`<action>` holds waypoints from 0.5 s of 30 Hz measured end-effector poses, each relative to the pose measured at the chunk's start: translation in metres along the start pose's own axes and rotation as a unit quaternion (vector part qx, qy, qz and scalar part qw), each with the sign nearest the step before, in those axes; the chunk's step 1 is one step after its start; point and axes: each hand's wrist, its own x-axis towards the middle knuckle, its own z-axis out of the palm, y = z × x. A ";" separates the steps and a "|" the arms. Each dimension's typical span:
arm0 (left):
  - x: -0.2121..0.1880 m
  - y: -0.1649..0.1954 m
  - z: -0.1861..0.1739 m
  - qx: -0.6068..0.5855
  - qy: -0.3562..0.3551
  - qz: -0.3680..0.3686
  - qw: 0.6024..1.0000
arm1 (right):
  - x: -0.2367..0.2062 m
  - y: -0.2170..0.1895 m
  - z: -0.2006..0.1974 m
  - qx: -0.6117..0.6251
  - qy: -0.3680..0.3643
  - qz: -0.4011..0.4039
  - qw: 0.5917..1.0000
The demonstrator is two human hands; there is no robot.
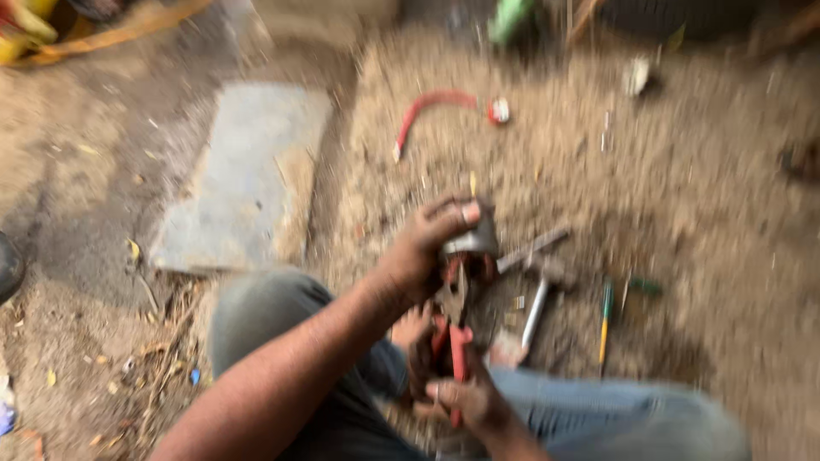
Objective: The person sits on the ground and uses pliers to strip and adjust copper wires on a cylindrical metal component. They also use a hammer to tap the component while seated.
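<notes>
The head view is blurred by motion. My left hand (423, 248) reaches in from the lower left and grips a small grey metal part (472, 241) from above. My right hand (465, 397) comes up from the bottom edge and is closed on the red handles of a pair of pliers (453, 320). The pliers' dark jaws meet the grey part just under my left fingers. Both hands are held above my knees, over sandy ground.
A hammer (538, 299) and a green-and-yellow screwdriver (606, 320) lie on the dirt to the right. A red curved hose (427, 107) lies farther off. A flat grey stone slab (248, 171) sits at the left. Yellow objects (26, 30) fill the top-left corner.
</notes>
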 end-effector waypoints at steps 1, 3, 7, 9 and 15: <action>0.001 -0.004 -0.001 0.007 -0.008 0.003 1.000 | 0.000 0.000 0.000 0.060 -0.060 -0.017 0.996; 0.000 -0.010 -0.005 -0.001 -0.008 -0.004 1.000 | -0.001 0.002 -0.001 0.101 -0.064 0.022 0.993; 0.000 -0.013 -0.003 -0.009 0.013 -0.014 1.000 | 0.000 0.002 -0.003 0.138 -0.098 0.053 0.984; -0.002 -0.013 0.003 -0.028 0.001 -0.010 1.000 | 0.002 0.001 -0.002 0.169 -0.132 0.043 0.976; 0.010 -0.012 0.009 0.015 0.006 0.035 0.999 | 0.010 -0.002 -0.003 0.092 -0.057 0.016 0.994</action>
